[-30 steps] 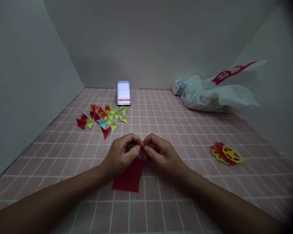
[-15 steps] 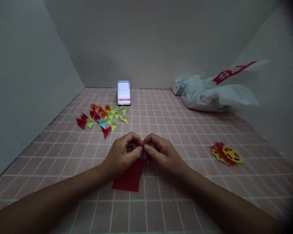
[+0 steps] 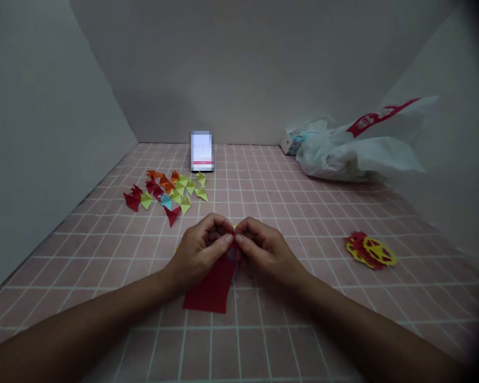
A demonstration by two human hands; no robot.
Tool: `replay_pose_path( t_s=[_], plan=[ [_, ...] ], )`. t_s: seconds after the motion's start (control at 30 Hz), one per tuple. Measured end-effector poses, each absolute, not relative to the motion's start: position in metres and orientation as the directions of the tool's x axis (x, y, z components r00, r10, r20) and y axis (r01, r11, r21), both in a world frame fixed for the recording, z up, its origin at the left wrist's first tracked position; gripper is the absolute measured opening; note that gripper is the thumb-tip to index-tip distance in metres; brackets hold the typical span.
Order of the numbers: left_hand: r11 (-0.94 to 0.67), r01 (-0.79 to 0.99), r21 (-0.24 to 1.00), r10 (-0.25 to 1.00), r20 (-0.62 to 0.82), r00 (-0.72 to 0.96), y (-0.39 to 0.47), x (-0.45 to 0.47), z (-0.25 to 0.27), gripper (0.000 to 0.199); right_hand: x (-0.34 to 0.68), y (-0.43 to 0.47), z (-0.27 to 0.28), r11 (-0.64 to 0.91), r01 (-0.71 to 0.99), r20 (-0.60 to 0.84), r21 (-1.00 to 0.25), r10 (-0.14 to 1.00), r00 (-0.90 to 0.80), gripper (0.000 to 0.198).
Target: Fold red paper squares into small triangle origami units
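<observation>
My left hand [image 3: 201, 244] and my right hand [image 3: 263, 246] meet fingertip to fingertip in the middle. Both are closed in a pinch on a small piece of red paper [image 3: 234, 240], mostly hidden by the fingers. Below them, a flat red sheet of paper [image 3: 209, 290] lies on the table, partly covered by my left hand. A bit of yellow peeks out behind the fingertips. Beyond my left hand, folded paper cranes [image 3: 178, 194] in red, orange, yellow and light blue sit in a loose group.
A lit phone [image 3: 202, 151] leans upright near the back wall. To the right lie red and yellow paper cut-outs [image 3: 371, 250]. A white plastic bag [image 3: 343, 157] and a small box [image 3: 289, 142] stand at the back right. Pale walls enclose the pink tiled-pattern tabletop [image 3: 303, 213].
My fingertips have shifted slightly, and red paper now shows between them. The cranes, sheet and cut-outs have stayed where they were.
</observation>
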State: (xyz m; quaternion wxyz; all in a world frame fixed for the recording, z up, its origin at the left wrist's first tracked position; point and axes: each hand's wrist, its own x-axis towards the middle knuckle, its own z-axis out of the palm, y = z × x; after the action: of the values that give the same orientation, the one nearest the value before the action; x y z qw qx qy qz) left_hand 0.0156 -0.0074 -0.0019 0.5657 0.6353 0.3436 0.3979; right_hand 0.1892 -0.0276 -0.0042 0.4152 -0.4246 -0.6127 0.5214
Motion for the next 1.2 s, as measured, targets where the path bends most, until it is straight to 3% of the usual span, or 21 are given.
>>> replay_pose_path(
  t_s=[0.67, 0.83, 0.97, 1.03, 1.2],
  plan=[
    [-0.336, 0.226, 0.914, 0.899, 0.239, 0.367, -0.011, 0.015, -0.005, 0.013, 0.186, -0.03, -0.003, 0.156, 0.239, 0.075, -0.959, 0.946, -0.315, 0.012],
    [-0.279, 0.135, 0.951, 0.908, 0.216, 0.36, -0.01, 0.016, -0.004, 0.011, 0.186, -0.031, 0.001, 0.233, 0.286, 0.155, -0.93, 0.95, -0.27, 0.013],
    [-0.199, 0.157, 0.967, 0.906, 0.12, 0.406, -0.008, 0.018, -0.001, 0.004, 0.187, -0.03, 0.001, 0.207, 0.236, 0.155, -0.95, 0.963, -0.222, 0.012],
    [-0.183, 0.203, 0.962, 0.898, 0.08, 0.432, -0.008, 0.017, 0.001, 0.011, 0.188, -0.03, -0.001, 0.18, 0.186, 0.134, -0.966, 0.963, -0.234, 0.014],
    [-0.174, 0.202, 0.964, 0.903, 0.074, 0.424, -0.009, 0.018, 0.008, 0.014, 0.189, -0.03, -0.003, 0.05, -0.001, 0.048, -0.999, 0.958, -0.284, 0.021]
  ],
)
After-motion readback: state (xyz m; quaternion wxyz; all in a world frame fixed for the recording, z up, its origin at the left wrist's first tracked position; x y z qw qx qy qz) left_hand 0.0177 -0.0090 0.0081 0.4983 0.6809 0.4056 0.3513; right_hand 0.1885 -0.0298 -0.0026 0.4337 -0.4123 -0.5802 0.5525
